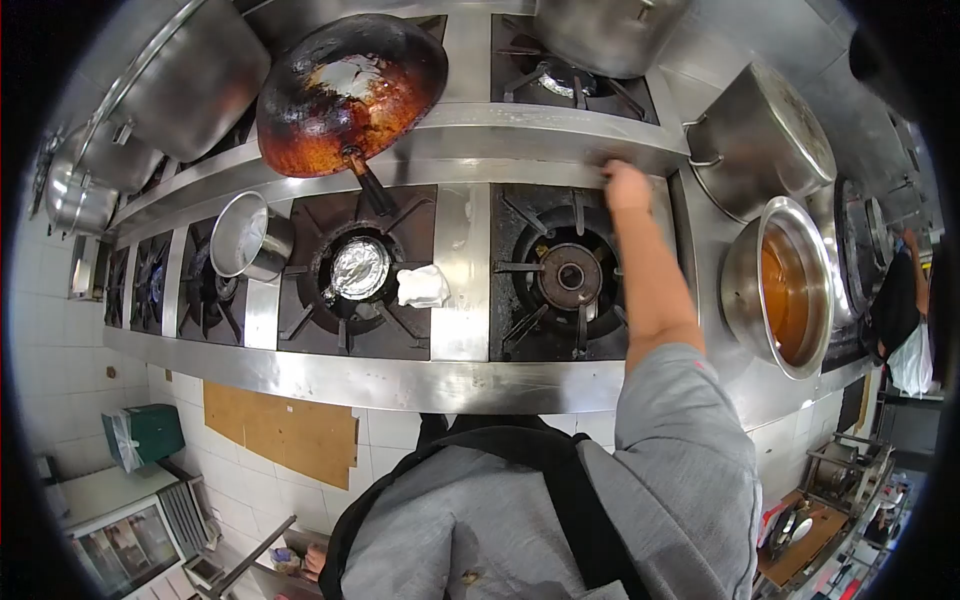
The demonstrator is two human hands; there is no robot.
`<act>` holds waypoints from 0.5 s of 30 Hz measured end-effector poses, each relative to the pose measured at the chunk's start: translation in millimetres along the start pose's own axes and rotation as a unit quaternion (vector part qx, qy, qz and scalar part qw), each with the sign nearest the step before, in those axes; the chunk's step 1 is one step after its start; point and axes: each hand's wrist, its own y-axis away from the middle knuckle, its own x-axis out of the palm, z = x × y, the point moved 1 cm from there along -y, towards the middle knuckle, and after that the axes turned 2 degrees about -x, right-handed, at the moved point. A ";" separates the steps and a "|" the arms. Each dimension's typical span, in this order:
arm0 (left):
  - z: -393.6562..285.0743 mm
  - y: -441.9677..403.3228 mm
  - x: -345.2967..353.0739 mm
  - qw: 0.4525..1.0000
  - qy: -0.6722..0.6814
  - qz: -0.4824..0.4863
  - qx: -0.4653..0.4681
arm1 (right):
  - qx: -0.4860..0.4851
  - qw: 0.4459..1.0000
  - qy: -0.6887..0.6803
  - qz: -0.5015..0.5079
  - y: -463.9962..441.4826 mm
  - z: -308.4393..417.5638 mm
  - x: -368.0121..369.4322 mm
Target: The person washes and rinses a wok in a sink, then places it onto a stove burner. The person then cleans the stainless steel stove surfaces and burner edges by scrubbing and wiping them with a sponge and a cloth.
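Note:
My right hand (627,186) reaches over the back right of the bare gas burner (570,277), near the steel ledge behind it. Its fingers are curled and blurred; a small dark smear shows at their tips, too unclear to name. At the lower left, a few fingers of what seems to be my left hand (316,562) show beside my body, mostly hidden. A white folded cloth (423,287) lies beside the foil-covered burner (361,267). Behind that burner a scorched wok (350,95) rests upside down, its dark handle (372,184) pointing toward me.
A steel bowl of orange-brown liquid (760,290) and a large pot (765,140) stand to the right. On the left are a small saucepan (250,237) and a big pot (190,80). Another person (895,300) is at the far right. Cardboard (285,425) covers some floor.

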 end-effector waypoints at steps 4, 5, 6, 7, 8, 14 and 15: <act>-19.3 0.1 10.1 0.996 0.027 -0.061 0.065 | -0.117 0.990 -0.083 -0.001 7.3 144.0 47.9; -29.3 2.1 2.5 0.993 0.033 -0.074 0.089 | -0.145 0.984 -0.097 0.022 1.8 168.1 48.4; -37.2 3.2 -6.9 0.990 0.040 -0.087 0.104 | -0.155 0.982 -0.102 0.028 -5.1 171.9 47.0; -37.8 6.4 -16.1 0.988 0.045 -0.094 0.116 | -0.162 0.980 -0.109 0.035 -6.8 171.6 47.6; -41.4 10.6 -29.4 0.986 0.048 -0.097 0.127 | -0.171 0.978 -0.116 0.042 -5.3 169.4 49.2; 15.8 -8.0 -0.5 0.986 0.075 -0.138 0.058 | -0.074 0.996 -0.033 0.021 1.8 76.0 15.7; 30.9 -15.9 19.1 0.985 0.064 -0.155 0.038 | -0.055 0.998 -0.015 0.021 2.1 73.8 16.7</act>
